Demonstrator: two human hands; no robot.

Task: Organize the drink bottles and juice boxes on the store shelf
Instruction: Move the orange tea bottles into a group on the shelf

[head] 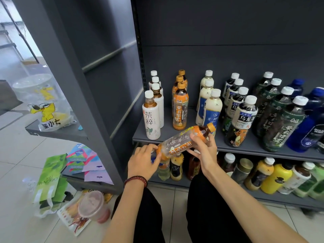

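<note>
An orange-labelled tea bottle (182, 140) lies tilted in the air in front of the grey shelf (249, 146), cap up to the right. My left hand (142, 160) grips its base and my right hand (201, 149) holds its upper half. Behind it on the shelf stands a row of matching orange tea bottles (179, 107), with white-labelled tea bottles (151, 116) to their left and milk tea bottles (209, 104) to their right. Further right are oolong tea bottles (242, 109), dark green tea bottles (280, 118) and blue bottles (308, 123).
The lower shelf (273, 198) holds mixed bottles, yellow and green ones at the right. At left, a side shelf carries a clear bag with a yellow cartoon (44, 102). A green tea carton (50, 179), packets and a lidded cup (93, 206) lie on the tiled floor.
</note>
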